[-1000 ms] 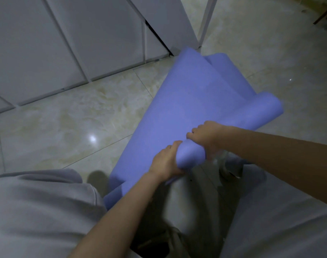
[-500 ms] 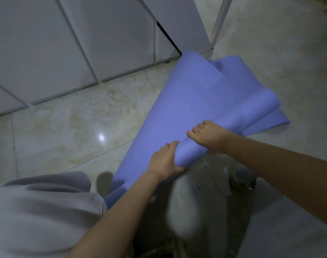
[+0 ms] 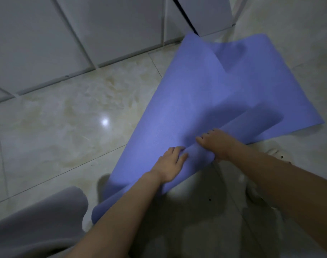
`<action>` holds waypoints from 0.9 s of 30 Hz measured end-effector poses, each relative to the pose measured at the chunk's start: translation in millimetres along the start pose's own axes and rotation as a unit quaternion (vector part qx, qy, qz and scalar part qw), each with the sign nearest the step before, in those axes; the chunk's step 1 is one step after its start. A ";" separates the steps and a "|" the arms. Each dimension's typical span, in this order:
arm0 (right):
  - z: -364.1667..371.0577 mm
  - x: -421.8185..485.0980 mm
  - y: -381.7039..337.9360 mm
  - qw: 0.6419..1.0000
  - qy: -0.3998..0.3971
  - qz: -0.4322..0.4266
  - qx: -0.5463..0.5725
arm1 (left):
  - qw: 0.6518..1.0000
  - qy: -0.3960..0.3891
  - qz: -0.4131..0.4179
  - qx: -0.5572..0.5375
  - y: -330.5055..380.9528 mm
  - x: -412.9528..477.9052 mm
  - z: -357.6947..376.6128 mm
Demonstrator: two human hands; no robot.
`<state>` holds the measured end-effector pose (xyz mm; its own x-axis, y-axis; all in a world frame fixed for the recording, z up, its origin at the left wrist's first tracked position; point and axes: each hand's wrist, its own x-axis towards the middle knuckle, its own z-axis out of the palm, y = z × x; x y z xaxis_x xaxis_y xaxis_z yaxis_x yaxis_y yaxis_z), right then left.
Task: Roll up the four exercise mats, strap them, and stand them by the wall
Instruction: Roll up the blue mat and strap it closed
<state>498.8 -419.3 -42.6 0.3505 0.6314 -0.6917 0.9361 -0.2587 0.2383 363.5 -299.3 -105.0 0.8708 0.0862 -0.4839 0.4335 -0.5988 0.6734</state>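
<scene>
The mat [image 3: 196, 94] lies on the tiled floor [image 3: 66, 118], running away from the person toward the panelled wall [image 3: 84, 34]; its near end is curled into a loose roll that slants up to the right; a second blue layer spreads beneath it on the right, and whether that is the same mat cannot be told. The left hand [image 3: 171, 164] rests on the roll's lower part, fingers curled into the crease ahead of it, thumb laid on top; the right hand [image 3: 217, 144] sits just beside it, higher along the roll, fingers bent over its top, gripping it. A grey-trousered knee [image 3: 38, 220] shows at lower left.
</scene>
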 end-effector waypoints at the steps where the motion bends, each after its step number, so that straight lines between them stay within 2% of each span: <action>1: 6.1 9.6 3.4 0.999 0.029 -0.002 -0.017 | 1.000 0.011 -0.005 -0.013 -2.3 9.4 -1.4; 5: 20.0 37.0 10.7 0.997 0.065 -0.006 -0.039 | 0.986 0.157 -0.048 0.006 -16.9 43.2 -21.6; 7: 41.3 49.9 9.2 0.999 0.024 -0.010 -0.036 | 0.975 0.210 -0.067 0.019 -29.2 58.4 -35.8; 9: 58.8 58.9 8.3 0.999 -0.011 -0.016 -0.027 | 0.968 0.228 -0.100 0.025 -47.9 72.0 -46.1; 13: 76.6 72.2 6.6 0.999 -0.037 -0.019 -0.008 | 0.961 0.190 -0.196 -0.051 -82.5 88.5 -52.1; 17: 84.1 79.5 5.9 0.998 -0.050 -0.027 0.002 | 0.948 0.155 -0.233 -0.149 -103.4 102.3 -54.2; 19: 84.8 79.4 7.1 0.997 -0.070 -0.034 0.015 | 0.949 0.139 -0.246 -0.140 -106.7 109.1 -59.5; 23: 78.5 66.6 10.7 0.994 -0.099 -0.028 0.041 | 0.962 0.105 -0.250 -0.038 -93.4 114.9 -66.6; 24: 78.6 63.0 11.4 0.994 -0.095 -0.020 0.040 | 0.964 0.096 -0.245 -0.026 -87.7 114.3 -65.6; 27: 84.8 52.4 17.8 0.999 0.046 -0.012 0.012 | 0.969 0.102 -0.222 -0.049 -73.1 110.7 -60.4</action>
<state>531.4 -452.8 -132.4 0.3306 0.7016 -0.6312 0.9436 -0.2596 0.2057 442.2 -197.9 -174.1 0.6176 0.4792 -0.6237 0.7864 -0.3898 0.4792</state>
